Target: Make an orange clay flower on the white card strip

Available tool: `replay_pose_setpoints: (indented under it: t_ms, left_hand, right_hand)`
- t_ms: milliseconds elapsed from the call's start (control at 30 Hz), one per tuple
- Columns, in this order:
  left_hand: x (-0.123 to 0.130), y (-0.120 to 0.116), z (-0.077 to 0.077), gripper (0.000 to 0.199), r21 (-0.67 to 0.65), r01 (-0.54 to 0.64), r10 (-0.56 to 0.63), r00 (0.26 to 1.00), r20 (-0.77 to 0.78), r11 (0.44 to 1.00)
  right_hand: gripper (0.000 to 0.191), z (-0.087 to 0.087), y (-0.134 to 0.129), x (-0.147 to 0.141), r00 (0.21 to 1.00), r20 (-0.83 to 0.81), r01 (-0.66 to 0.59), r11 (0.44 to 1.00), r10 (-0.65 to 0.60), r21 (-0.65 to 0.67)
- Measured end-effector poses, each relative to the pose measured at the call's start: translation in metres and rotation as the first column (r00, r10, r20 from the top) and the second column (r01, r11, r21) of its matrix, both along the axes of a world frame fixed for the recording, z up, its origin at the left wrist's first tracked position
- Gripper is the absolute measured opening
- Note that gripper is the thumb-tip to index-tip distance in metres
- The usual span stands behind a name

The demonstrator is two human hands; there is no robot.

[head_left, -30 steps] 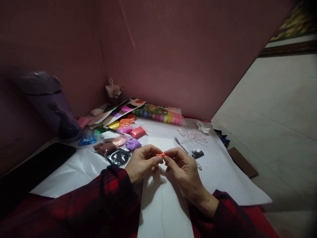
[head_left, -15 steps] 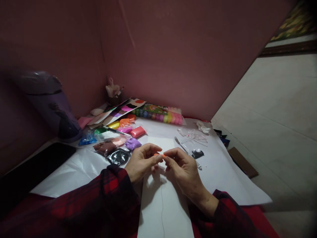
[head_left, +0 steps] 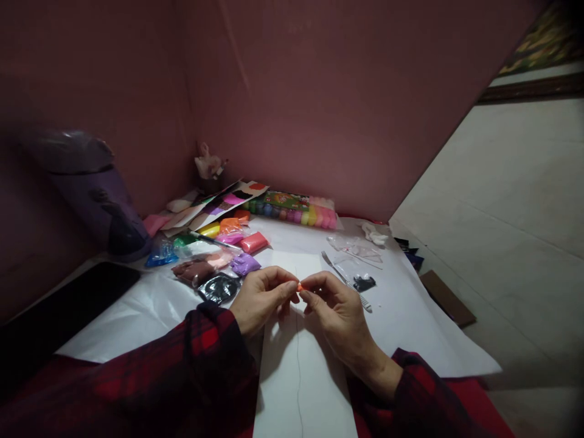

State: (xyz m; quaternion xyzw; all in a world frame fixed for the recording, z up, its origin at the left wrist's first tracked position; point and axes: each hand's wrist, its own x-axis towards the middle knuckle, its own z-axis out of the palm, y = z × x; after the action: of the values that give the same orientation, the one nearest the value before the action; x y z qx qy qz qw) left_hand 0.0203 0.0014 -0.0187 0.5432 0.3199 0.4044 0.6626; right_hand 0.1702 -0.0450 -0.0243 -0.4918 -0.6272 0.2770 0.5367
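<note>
A small orange piece (head_left: 300, 287) is pinched between the fingertips of both hands, over a white sheet (head_left: 301, 371) that has a thin wavy line down its length. My left hand (head_left: 264, 298) holds it from the left with thumb and forefinger. From the right, my right hand (head_left: 335, 307) grips it the same way, its other fingers curled below. Most of the piece is covered by the fingertips. Just beyond my right hand lie a fork (head_left: 334, 264) and a black lump (head_left: 364, 283) on clear plastic.
Bagged colourful clay packets (head_left: 254, 243) lie at the left, near a pack of coloured sticks or clay (head_left: 292, 210) by the wall. A purple container (head_left: 91, 194) and a black flat object (head_left: 68, 313) are further left. Crumpled white material (head_left: 374, 234) sits back right.
The fingertips of both hands have drawn closer around the orange piece, and less of it shows. My left fingers have shifted slightly; the surrounding objects look unmoved.
</note>
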Motion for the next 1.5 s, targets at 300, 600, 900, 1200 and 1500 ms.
replay_pose_setpoints:
  t_ms: [300,600,900,1200,1500]
  left_hand:
    - [-0.0003,0.0003,0.0004,0.036,0.001,-0.014,0.014,1.0,-0.016,1.0]
    - [0.0001,-0.0008,0.0022,0.034,0.019,-0.023,0.023,1.0,0.008,1.0]
    - [0.0,-0.0006,0.0009,0.033,0.031,-0.003,0.004,1.0,-0.007,1.0]
    - [-0.0004,0.0004,0.0003,0.034,0.009,0.018,-0.018,1.0,-0.012,1.0]
    - [0.0,-0.0009,0.0029,0.04,-0.021,-0.001,0.001,1.0,0.012,1.0]
  right_hand:
    - [0.004,-0.0016,0.0014,-0.0002,1.0,-0.013,-0.008,1.0,0.008,0.012]
    - [0.004,-0.0031,0.0015,0.0004,0.999,0.052,0.013,0.999,-0.015,0.03]
    - [0.002,-0.0018,0.0005,0.0005,0.997,0.07,0.025,0.999,-0.027,0.029]
    - [0.002,0.0005,0.0019,-0.0004,0.998,0.062,0.012,0.999,-0.014,0.041]
    - [0.002,-0.0006,0.0003,-0.0008,0.999,0.036,0.014,0.999,-0.015,0.044]
